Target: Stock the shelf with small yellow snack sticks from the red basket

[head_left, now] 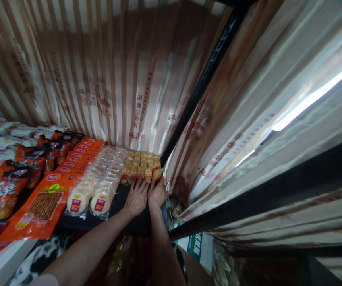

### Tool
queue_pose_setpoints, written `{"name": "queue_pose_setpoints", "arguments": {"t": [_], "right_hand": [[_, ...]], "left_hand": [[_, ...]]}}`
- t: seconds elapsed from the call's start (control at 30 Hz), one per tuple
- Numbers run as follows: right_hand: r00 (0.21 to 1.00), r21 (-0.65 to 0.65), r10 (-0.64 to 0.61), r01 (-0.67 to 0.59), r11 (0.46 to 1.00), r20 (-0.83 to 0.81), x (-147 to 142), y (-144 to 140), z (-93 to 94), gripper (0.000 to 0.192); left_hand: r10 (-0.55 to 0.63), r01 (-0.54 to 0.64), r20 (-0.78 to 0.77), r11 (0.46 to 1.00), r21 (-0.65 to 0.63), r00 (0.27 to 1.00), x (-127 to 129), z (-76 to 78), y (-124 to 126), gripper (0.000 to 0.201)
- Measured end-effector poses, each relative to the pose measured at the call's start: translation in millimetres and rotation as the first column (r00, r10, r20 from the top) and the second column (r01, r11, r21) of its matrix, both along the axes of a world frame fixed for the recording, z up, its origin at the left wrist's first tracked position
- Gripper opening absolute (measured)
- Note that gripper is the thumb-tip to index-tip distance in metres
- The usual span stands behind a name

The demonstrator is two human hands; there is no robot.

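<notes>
Small yellow-and-red wrapped packets [141, 161] stand in tight rows at the right end of a dark shelf [132, 220]. My left hand [137, 195] lies against the front row, fingers stretched out and slightly apart, touching the packets. Just beside it, my right hand [158, 194] has its thumb and fingers at either side of a tilted packet [157, 174] in the front right corner. Its fingertips are partly hidden by the angle and dim light. To the left of the packets run two rows of round pale crackers or cakes in clear wrap [101, 200].
Orange snack bags [47, 200] and black-and-orange bags [5, 188] fill the shelf further left. A black metal post [196, 95] rises at the shelf's right corner. Printed, pleated sheeting [117, 79] hangs behind. A green-and-white box [196, 244] sits low at right.
</notes>
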State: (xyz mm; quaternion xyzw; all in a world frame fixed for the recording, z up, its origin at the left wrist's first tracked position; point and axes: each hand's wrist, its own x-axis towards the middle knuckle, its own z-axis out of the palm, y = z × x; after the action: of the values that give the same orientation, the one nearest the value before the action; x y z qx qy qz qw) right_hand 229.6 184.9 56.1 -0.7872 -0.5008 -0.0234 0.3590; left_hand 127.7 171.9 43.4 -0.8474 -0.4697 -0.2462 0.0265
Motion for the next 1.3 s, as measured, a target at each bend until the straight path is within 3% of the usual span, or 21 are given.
{"name": "queue_pose_setpoints", "arguments": {"t": [0.27, 0.57, 1.3], "right_hand": [[0.997, 0.034, 0.056, -0.054, 0.998, -0.058, 5, 10, -4.2, 0.046], [0.977, 0.176, 0.167, -0.142, 0.974, -0.133, 10, 15, -17.5, 0.043], [0.968, 0.198, 0.201, -0.169, 0.965, -0.153, 10, 14, -18.4, 0.039]], "left_hand": [[-0.009, 0.01, 0.016, 1.0, -0.022, 1.0, 0, 2.6, 0, 0.051], [-0.018, 0.018, 0.05, 1.0, -0.016, 0.999, 1, 1.8, 1, 0.049], [-0.013, 0.017, 0.061, 0.997, -0.07, 0.998, 2, 4.6, 0, 0.049]]}}
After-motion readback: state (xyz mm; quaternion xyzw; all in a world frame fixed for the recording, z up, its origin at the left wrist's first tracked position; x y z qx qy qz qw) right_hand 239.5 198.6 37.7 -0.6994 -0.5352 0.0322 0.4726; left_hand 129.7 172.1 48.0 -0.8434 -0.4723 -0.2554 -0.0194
